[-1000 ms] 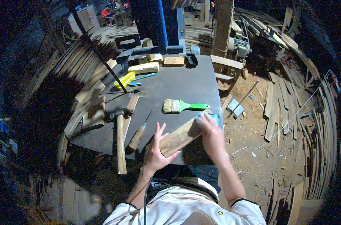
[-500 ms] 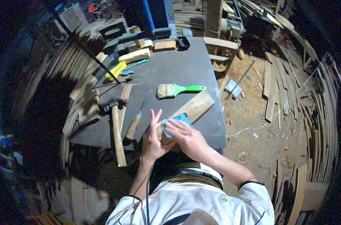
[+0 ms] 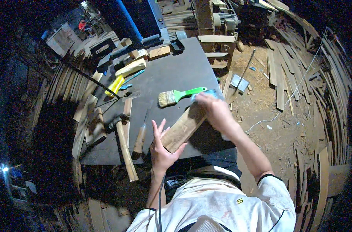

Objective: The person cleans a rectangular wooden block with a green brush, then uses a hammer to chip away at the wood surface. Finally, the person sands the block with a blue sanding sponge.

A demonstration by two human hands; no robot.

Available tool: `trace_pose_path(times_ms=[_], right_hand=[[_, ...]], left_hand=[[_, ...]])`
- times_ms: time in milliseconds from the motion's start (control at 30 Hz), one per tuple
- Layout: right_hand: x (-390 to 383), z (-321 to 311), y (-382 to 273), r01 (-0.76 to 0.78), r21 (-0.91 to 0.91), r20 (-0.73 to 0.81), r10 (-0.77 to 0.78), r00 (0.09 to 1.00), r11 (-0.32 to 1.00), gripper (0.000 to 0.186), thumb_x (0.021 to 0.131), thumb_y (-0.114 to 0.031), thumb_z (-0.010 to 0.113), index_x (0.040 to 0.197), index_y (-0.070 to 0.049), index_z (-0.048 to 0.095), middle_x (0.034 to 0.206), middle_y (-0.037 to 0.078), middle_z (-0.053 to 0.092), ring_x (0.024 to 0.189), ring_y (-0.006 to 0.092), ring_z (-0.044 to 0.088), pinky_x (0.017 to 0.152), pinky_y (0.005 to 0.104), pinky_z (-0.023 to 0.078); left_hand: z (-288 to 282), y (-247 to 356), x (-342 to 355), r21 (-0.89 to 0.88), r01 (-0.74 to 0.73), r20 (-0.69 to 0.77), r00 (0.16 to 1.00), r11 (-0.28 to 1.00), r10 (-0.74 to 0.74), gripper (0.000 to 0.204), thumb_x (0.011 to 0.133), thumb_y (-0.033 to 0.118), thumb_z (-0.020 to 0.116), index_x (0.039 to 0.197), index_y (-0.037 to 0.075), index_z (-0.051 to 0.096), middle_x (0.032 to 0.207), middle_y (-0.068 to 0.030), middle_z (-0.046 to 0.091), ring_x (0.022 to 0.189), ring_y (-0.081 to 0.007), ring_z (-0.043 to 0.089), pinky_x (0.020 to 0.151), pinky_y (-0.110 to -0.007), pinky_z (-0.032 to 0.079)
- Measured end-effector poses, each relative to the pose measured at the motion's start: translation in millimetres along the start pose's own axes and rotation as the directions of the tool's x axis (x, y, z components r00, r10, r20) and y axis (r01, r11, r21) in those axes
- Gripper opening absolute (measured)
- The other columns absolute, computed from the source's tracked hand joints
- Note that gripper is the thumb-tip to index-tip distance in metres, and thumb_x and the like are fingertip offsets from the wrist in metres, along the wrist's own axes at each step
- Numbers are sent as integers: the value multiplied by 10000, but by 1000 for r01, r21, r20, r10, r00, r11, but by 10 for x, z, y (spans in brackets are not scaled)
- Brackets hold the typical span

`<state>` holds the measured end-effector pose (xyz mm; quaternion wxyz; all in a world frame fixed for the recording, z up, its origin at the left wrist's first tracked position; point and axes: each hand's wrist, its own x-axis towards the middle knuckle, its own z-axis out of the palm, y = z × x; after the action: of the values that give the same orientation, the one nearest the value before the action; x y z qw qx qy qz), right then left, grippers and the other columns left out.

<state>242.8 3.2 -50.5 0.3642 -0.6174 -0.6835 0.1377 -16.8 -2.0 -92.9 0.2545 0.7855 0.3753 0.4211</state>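
A short wooden board point(image 3: 185, 128) lies slantwise near the front edge of the dark table. My left hand point(image 3: 163, 151) grips its near end, the thumb against the end and the fingers along the left side, two of them pointing up. My right hand point(image 3: 221, 114), smeared by motion, is at the board's far end. Under its fingers is a small blue sheet point(image 3: 211, 93), sandpaper or cloth, I cannot tell which. Just beyond the board, a paintbrush point(image 3: 178, 97) with a green handle lies flat, its handle end close to my right fingers.
Left of the board lie a wooden-handled tool point(image 3: 140, 142) with a thin blade and a hammer point(image 3: 125, 154) whose handle overhangs the front edge. A yellow-handled brush point(image 3: 114, 86) and wood blocks point(image 3: 130, 68) are farther back. Planks point(image 3: 277, 77) and shavings cover the floor at right.
My right hand has slid the blue sheet from the board's near part to its far end, away from my left hand. The left hand stays at the near end. The whole view has shifted slightly.
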Motion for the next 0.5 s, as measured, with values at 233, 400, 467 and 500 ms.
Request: trace_pose_path(times_ms=[233,400,467,500], right_hand=[[-435,497,-278,414,72,189,-420,888,908,534,912,-17,565,1443,-68,598,1470,194,613,1376,352,587,1137,455,501],[-60,75,76,79,-102,-14,-81,997,992,424,901,-7,583,1318,-48,651,1390,204,656,1309,382,627,1099,459,530],[-276,356,-112,133,-177,-14,-137,990,975,477,896,-22,592,1372,12,611,1442,236,612,1379,371,572,1131,471,501],[-430,499,-283,244,-93,63,-239,969,965,485,897,-29,595,1380,10,609,1445,232,613,1374,366,578,1134,471,499]], left_hand=[[42,-46,-13,-28,-14,-4,1000,1000,14,1361,712,183,962,1676,38,11,1574,-254,484,1257,-406,668,1013,-437,581],[17,-10,12,23,2,13,1000,1000,-2,1374,719,237,962,1676,34,-3,1580,-252,480,1269,-404,661,1017,-436,574],[52,-53,18,2,-14,4,1000,1000,14,1391,728,284,964,1675,30,-22,1585,-255,471,1262,-408,663,1020,-449,570],[57,-60,18,-13,-31,-5,1000,999,31,1394,730,296,965,1674,30,-26,1588,-257,466,1260,-409,664,1021,-451,569]])
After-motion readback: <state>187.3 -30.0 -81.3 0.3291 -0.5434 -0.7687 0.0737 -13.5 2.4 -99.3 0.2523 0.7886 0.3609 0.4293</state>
